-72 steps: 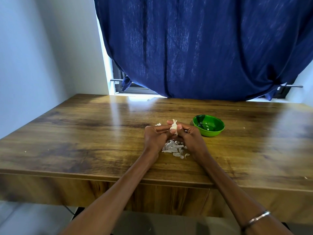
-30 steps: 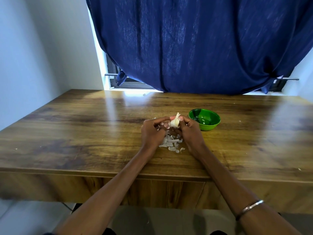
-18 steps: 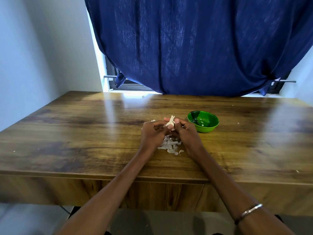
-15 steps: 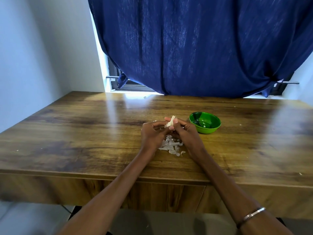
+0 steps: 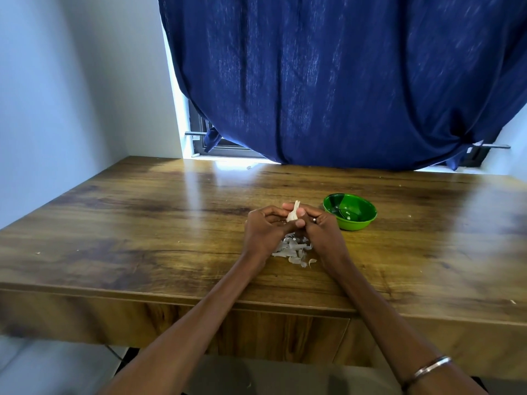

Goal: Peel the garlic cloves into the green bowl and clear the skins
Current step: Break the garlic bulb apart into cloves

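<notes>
Since the earlier frames the garlic clove [image 5: 292, 214] is sitting lower between the fingertips, with less of its pale tip showing above them, and the two hands are staying together over the same spot on the table.

The left hand [image 5: 263, 232] is curling its fingers and thumb around the clove from the 9 o'clock side. The right hand [image 5: 319, 230] is pinching the clove from the 3 o'clock side, thumb in front and forefinger behind; a ring is showing on one finger. Both hands are closing narrowly on the one clove, with no open span between the fingers. The clove is standing roughly upright, its long axis running 12 to 6 o'clock and its pointed tip up.

The green bowl [image 5: 350, 211] is standing at about 2 o'clock from the clove, near the right hand but apart from it. The right hand is the nearer of the two, so the drop into the bowl probably falls to it. Something small and pale is lying inside the bowl; it is too small to identify.

The pile of skins [image 5: 293, 250] is lying on the table [image 5: 142, 223] at 6 o'clock from the clove, between the two wrists. The peel appears partly on, so the peeling step is judged unfinished and the clearing of skins not yet begun.

A bracelet [image 5: 427, 372] is circling the right forearm. A blue curtain [image 5: 342, 81] is hanging at 12 o'clock behind the table.
</notes>
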### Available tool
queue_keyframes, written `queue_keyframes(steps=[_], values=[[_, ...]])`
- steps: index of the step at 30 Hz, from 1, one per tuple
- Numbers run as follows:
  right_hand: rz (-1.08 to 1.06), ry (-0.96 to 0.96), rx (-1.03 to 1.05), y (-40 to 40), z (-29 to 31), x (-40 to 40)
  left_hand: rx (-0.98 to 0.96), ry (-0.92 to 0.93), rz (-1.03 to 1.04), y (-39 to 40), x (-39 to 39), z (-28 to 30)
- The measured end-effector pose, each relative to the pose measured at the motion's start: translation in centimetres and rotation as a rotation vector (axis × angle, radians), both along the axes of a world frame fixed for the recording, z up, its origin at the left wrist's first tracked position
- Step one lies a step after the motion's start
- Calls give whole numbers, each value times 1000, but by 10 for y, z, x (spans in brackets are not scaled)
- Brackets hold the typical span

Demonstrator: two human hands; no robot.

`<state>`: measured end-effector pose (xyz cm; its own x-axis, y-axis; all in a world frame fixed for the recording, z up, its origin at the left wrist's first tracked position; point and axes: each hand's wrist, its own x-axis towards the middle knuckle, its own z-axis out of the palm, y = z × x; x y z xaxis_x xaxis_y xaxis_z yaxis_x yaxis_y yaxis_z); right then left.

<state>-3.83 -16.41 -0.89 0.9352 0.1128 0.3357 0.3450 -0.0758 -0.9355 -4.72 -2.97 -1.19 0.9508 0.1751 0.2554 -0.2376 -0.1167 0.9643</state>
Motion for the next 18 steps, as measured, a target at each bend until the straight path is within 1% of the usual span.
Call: queue_keyframes(steps=[3,7,10,13,16,18], values=[[-4,-42,-16,1,0,0,-36,5,-3,-1,-1,1],[-107,-121,-105,6,-4,5,-95,-7,28,-5,-2,2],[-174,-149,-80,16,-2,3,-111,-6,92,-5,2,-2],[-194,-159,-77,21,-4,4,-78,-5,124,-5,6,-5],[-228,-154,-53,17,-9,8,18,-49,121,-7,7,-4],[-253,-136,-45,16,-8,8,36,-61,107,-8,7,-3]])
